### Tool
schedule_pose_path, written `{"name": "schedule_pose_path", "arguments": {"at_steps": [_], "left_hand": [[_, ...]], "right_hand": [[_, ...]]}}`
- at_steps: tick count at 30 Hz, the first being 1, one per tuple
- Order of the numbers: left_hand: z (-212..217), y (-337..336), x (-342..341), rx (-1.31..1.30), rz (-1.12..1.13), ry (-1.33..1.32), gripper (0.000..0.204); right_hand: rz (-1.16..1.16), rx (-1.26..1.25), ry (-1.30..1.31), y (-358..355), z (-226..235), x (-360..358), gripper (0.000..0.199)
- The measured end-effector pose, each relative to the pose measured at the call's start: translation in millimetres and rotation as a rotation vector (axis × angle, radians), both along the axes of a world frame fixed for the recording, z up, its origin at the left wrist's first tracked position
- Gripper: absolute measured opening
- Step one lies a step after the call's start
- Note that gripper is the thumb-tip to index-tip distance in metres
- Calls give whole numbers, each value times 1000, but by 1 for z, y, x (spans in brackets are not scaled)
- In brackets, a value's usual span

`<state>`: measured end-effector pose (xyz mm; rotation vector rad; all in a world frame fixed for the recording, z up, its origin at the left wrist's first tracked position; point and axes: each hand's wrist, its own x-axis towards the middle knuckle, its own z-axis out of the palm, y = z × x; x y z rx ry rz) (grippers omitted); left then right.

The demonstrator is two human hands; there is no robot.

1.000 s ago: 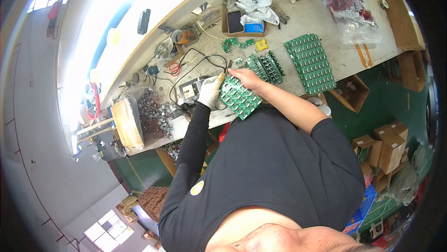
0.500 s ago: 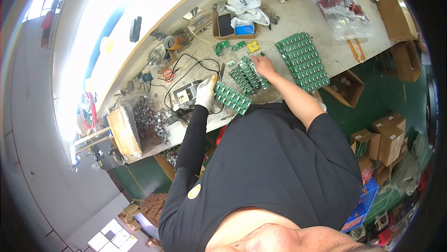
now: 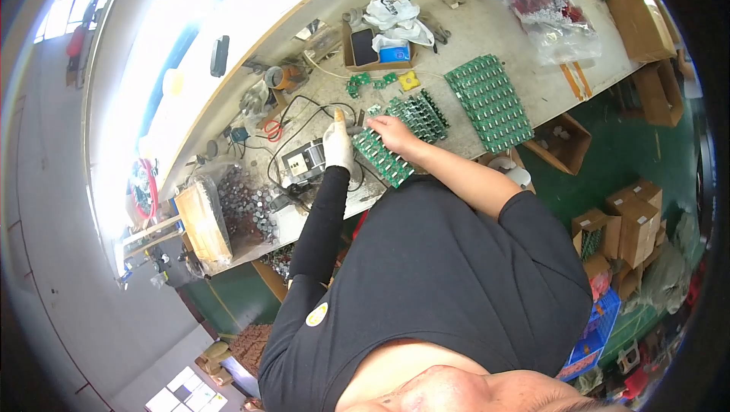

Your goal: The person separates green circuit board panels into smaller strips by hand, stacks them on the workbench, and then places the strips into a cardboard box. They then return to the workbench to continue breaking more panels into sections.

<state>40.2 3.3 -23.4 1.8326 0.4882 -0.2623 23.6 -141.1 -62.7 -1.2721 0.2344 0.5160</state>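
My left hand (image 3: 338, 147), in a white glove with a brownish fingertip, is beside the near end of a green circuit board panel (image 3: 386, 162). One gloved digit points up, away from the panel; whether other fingers lie under the board is hidden. Bare, my right hand (image 3: 393, 136) grips the panel's upper edge, fingers bent over it. Just beyond stand several narrow board strips (image 3: 423, 117) close together. Left of the glove sits a small grey machine (image 3: 304, 161) with a black cable.
Larger stacked board panels (image 3: 490, 104) lie to the right. Small green board pieces (image 3: 361, 83) and a yellow square piece (image 3: 409, 80) lie farther back. A cardboard box (image 3: 357, 50), red scissors (image 3: 273, 130), a pile of small metal parts (image 3: 243, 199) and a plastic bag (image 3: 551, 12) share the bench.
My right hand has moved left and nearer, from the board strips onto the panel. My left hand's digit now points up, away from the panel. The strips appear shifted right and away.
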Motion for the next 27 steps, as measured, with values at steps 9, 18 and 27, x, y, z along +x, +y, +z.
{"name": "schedule_pose_path", "arguments": {"at_steps": [9,18,27], "left_hand": [[30,-41,-44,31,-13,-104,49],[-42,-11,-55,13,60,30,49],[-55,-38,-61,244,-209,-64,39]], "right_hand": [[-293,127,11,-1,9,0,26],[-421,93,167,8,18,-10,35],[-580,160,470,-24,-57,-29,29]]}}
